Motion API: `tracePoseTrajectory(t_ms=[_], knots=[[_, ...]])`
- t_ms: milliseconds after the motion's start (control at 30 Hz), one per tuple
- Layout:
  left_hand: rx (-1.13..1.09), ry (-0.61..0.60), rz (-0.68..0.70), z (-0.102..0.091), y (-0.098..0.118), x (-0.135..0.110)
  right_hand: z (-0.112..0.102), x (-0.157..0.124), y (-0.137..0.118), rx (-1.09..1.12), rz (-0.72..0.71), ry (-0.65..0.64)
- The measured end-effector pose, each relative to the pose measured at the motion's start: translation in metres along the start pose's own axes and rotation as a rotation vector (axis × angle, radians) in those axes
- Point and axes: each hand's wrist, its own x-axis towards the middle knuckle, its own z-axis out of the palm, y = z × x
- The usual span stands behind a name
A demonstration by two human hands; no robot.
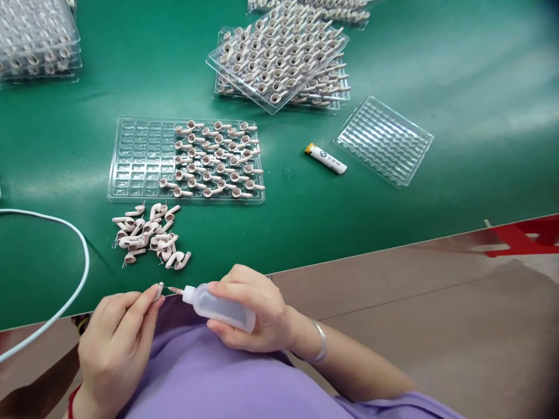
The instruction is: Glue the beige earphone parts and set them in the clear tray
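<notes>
My right hand point(253, 311) is wrapped round a small clear squeeze bottle point(220, 307), its thin nozzle pointing left. My left hand point(116, 337) pinches one small beige earbud shell point(159, 290) at the fingertips, and the nozzle tip meets that shell. Both hands hover over my lap at the table's near edge. Just beyond them a loose heap of beige shells point(148, 235) lies on the green table point(65, 145). Behind the heap, a clear tray point(135, 157) holds rows of shells in its right half.
A stack of full clear trays point(279, 55) sits farther back, another stack point(37, 38) at far left. An empty tray point(384, 141) and a white lighter point(325, 158) lie to the right. A white cable point(74, 233) curves at left. A red stool point(524, 235) stands beyond the table edge.
</notes>
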Motion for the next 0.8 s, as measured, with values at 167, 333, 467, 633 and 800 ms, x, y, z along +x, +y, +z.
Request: tracePoseTrajectory(t_ms=[167, 333, 467, 633, 800], knots=[[-0.017, 0.002, -0.017, 0.0001, 0.0, -0.0008, 0.0003, 0.0007, 0.0001, 0.013, -0.007, 0.007], [-0.019, 0.002, -0.017, 0.0003, 0.0006, -0.0004, -0.0008, 0.0012, -0.0008, 0.015, 0.0, 0.0], [-0.02, -0.001, -0.011, -0.0008, 0.0011, -0.0001, -0.001, 0.0005, -0.0002, 0.017, -0.004, 0.004], [-0.018, 0.0, -0.018, -0.0008, 0.0003, -0.0008, 0.0004, -0.0002, 0.0003, 0.022, 0.0, 0.002], [-0.033, -0.004, -0.037, 0.0013, 0.0005, -0.0018, -0.0002, -0.0005, 0.0002, 0.085, 0.025, 0.017]])
